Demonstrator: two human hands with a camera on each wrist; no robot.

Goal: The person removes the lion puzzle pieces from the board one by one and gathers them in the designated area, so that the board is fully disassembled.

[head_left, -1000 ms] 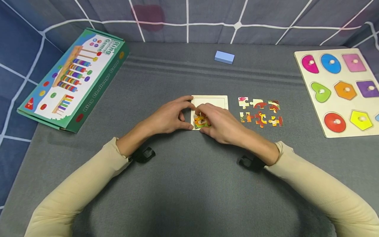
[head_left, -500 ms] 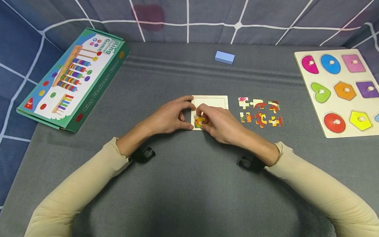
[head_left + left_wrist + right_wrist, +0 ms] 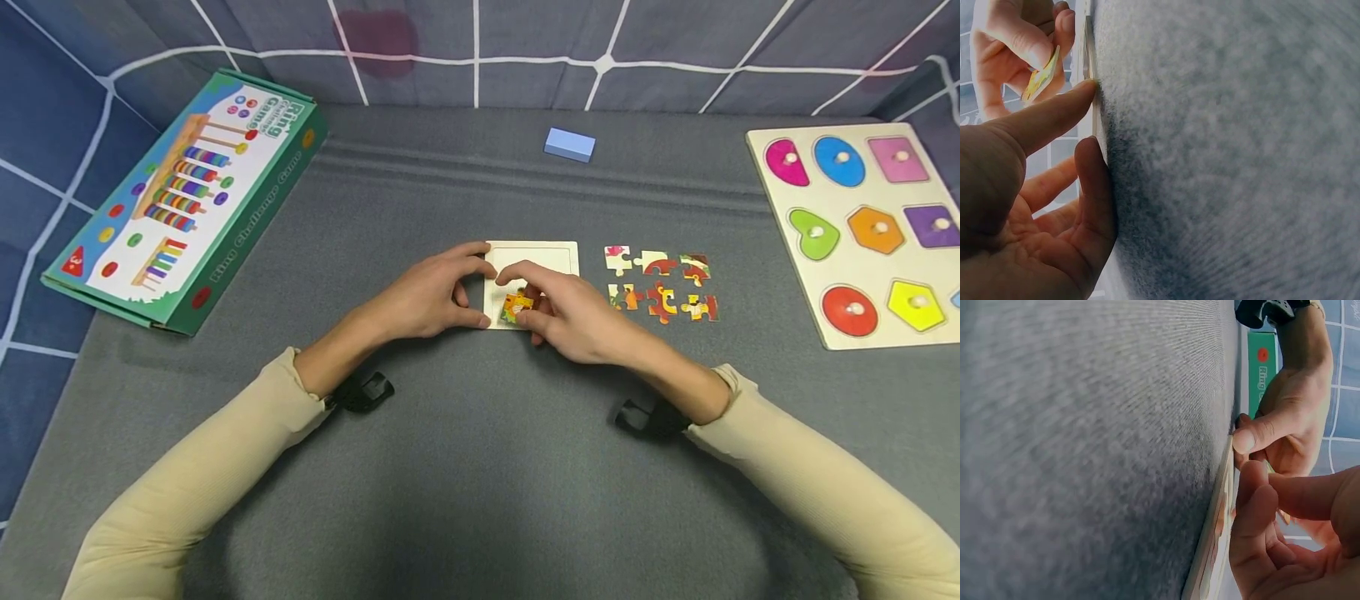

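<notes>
A small pale wooden puzzle tray (image 3: 534,257) lies flat in the middle of the table. My left hand (image 3: 430,297) rests against its left side, thumb at the near corner and other fingertips spread along the edge farther back. Between thumb and fingers, my right hand (image 3: 573,310) pinches a yellow and orange puzzle piece (image 3: 516,307) over the tray's near left part. The piece (image 3: 1042,78) is tilted and held above the tray in the left wrist view. In the right wrist view, my right hand's fingers (image 3: 1259,506) mostly hide it. Several loose puzzle pieces (image 3: 660,302) lie right of the tray in two rows.
At the back left stands a green Ring Challenge Game box (image 3: 202,200). A blue block (image 3: 569,145) lies toward the back. On the right is a wooden shape board (image 3: 832,275) with knobbed colored shapes. A checked cloth (image 3: 525,54) rises behind the table.
My right hand first covers the piece in the tray's near left corner, then grasps it. Now the piece is lifted, turned and shifted slightly right. My left hand stays in place.
</notes>
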